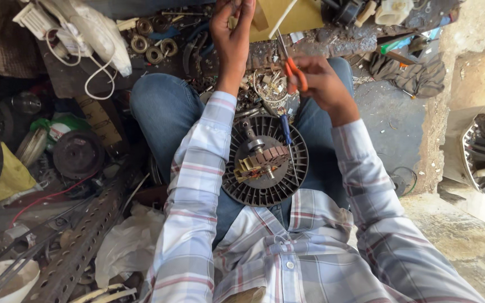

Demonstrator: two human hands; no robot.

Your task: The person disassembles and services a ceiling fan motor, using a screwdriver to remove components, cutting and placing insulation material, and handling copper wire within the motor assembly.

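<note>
Head view: a person sits with legs apart, looking down at the lap.
Left hand (230, 35): raised over the far clutter, fingertips pinched together on something small at the top edge; what it is cannot be told.
Right hand (321, 83): closed around the orange handles of scissors (291, 63), blades pointing up toward a tan sheet (287, 18).
Hands: apart from each other, the left higher and farther out than the right.
Motor (265, 160): a round black finned disc with a shaft and copper windings in the middle, resting on the lap between the jeans-clad thighs, below both hands.
Screwdriver (286, 132): blue handle, lying across the motor's upper right part.
Sleeves: plaid, grey-white with red lines.
Left side: dark pulley (78, 154), a slotted metal angle bar (85, 241), white cord (97, 76), a row of bearings (151, 47).
Right side: bare concrete floor (388, 123).
</note>
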